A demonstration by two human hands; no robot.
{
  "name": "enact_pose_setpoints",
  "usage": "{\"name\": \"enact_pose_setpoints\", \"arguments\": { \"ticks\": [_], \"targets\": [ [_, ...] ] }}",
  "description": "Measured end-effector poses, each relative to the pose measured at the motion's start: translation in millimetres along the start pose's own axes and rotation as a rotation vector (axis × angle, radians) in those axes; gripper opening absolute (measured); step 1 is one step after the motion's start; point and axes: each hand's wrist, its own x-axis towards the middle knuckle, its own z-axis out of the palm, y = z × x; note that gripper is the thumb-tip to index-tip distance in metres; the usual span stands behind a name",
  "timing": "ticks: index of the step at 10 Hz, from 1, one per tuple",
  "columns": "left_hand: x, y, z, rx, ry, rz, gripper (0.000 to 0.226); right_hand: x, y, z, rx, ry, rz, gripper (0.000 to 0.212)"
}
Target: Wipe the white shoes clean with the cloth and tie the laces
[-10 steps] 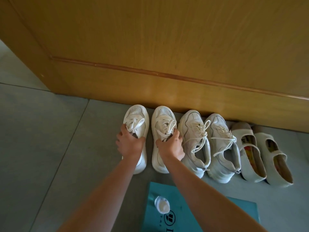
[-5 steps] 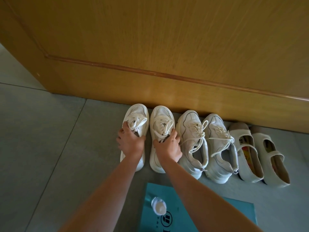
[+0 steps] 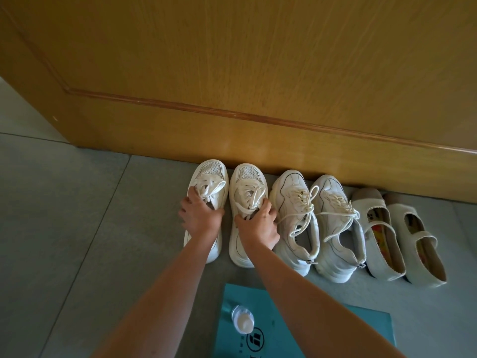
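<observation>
The left hand holds the outermost white shoe of the row at its opening. Its fingers are curled over the collar and the tongue, and the bunched laces lie just beyond the fingertips. The right hand holds the neighbouring white shoe in the same manner, with its fingers hooked over the edge of the opening and the thumb on the side toward the left hand. So both hands are closed around a shoe, one shoe in each.

The two shoes are side by side on the grey tiled floor, with a narrow gap between them. Their toes point away from the fingers, close to the wooden panel. I cannot tell if the soles are lifted from the floor.

Just beside the fingers of the right hand, on the outer side, stands a pair of white sneakers with loose, untied laces. Farther out in the same direction are two cream strap shoes.

Behind the wrists, nearer to the person, a teal sheet lies on the floor. A small clear bottle with a white cap lies on it, between the two forearms.
</observation>
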Motion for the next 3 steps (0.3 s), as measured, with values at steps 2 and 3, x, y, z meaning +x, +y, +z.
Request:
{"name": "enact_pose_setpoints", "arguments": {
  "ticks": [2, 3],
  "targets": [
    [11.8, 5.0, -17.6, -0.073, -0.207, -0.109, 0.108, -0.4, -4.9, -8.6, 0.010, -0.146, 0.016, 0.093],
    [14.9, 9.2, -31.4, -0.055, -0.282, -0.157, 0.113, -2.8, -12.7, -19.8, 0.007, -0.184, 0.002, 0.103]
  ]
}}
